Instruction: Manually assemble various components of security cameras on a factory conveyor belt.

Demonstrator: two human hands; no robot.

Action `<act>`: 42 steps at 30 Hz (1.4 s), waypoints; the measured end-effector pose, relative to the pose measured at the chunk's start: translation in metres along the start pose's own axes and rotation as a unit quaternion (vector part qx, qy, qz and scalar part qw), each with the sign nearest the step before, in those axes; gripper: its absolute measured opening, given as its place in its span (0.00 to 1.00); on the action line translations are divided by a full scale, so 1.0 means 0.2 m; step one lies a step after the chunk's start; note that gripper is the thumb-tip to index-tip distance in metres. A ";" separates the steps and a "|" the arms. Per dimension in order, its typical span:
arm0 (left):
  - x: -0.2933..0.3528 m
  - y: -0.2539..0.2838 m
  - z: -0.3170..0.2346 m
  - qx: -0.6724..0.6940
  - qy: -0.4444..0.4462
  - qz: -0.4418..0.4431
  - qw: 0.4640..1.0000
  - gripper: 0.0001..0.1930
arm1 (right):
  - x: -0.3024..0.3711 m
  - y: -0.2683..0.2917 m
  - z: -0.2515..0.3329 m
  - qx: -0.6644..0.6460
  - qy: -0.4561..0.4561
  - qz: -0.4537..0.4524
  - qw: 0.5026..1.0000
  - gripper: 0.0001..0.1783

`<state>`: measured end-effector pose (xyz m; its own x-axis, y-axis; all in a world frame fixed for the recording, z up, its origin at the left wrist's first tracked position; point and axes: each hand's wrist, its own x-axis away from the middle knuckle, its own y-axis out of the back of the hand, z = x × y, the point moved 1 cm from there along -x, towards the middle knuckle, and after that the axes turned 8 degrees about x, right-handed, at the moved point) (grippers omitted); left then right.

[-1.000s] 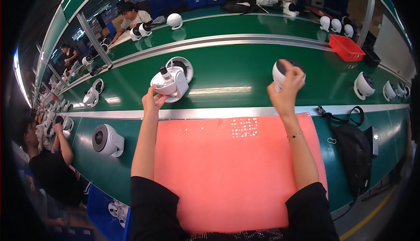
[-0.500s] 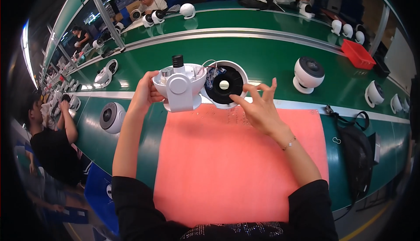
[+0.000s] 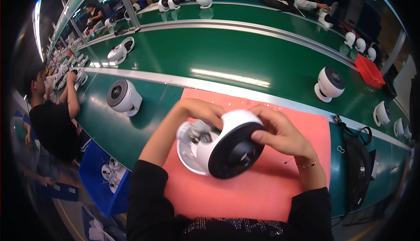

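Observation:
I hold a white round device (image 3: 221, 147) with a black circular front face, close above the pink mat (image 3: 267, 188). My left hand (image 3: 199, 112) grips its white base and back from the left. On the right side of the black face rests my right hand (image 3: 280, 131), its fingers curled over the white shell. The device is tilted, black face toward me and to the right.
A similar white device (image 3: 123, 97) stands on the green bench to the left, another (image 3: 329, 83) on the green conveyor at right. A red bin (image 3: 369, 70) sits far right, a black bag (image 3: 356, 171) beside the mat. A person (image 3: 54, 118) works at left; blue crates (image 3: 105, 175) lie below.
The device has come from the mat's far edge down close to me. My right hand, open beside it before, now grips it. The view has tilted downward.

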<state>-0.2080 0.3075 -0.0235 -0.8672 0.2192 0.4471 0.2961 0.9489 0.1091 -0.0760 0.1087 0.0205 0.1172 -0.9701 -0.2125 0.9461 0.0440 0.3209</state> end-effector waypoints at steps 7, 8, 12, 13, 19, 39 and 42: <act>-0.02 -0.27 -0.04 0.066 -0.141 -0.069 0.985 0.17 | 0.00 -0.10 0.10 0.095 -0.059 0.103 0.988 0.22; 0.02 -0.29 -0.04 0.075 -0.155 -0.108 0.979 0.16 | -0.02 -0.11 0.11 0.120 -0.069 0.097 0.986 0.22; 0.31 -0.48 0.08 0.039 -0.129 -0.534 0.834 0.15 | 0.00 -0.13 0.10 0.193 -0.084 0.080 0.974 0.23; 0.36 -0.54 0.08 0.018 -0.107 -0.542 0.834 0.15 | 0.02 -0.12 0.14 0.222 -0.103 0.076 0.966 0.21; 0.55 -0.94 0.06 -0.026 -0.107 -0.520 0.847 0.20 | 0.00 -0.20 0.15 0.215 -0.111 0.063 0.968 0.19; 0.62 -0.72 0.01 -0.251 0.027 -0.455 0.854 0.23 | -0.11 -0.26 0.07 0.452 0.049 -0.001 0.891 0.21; 0.64 -0.70 0.02 -0.268 0.020 -0.454 0.849 0.24 | -0.09 -0.30 0.16 0.442 0.203 -0.004 0.874 0.23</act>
<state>-0.3615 0.2031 0.0154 -0.8242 -0.5662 -0.0093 -0.3390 0.4802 0.8090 -0.1451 0.1163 0.0357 0.3784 -0.7973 -0.4703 0.3659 -0.3378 0.8672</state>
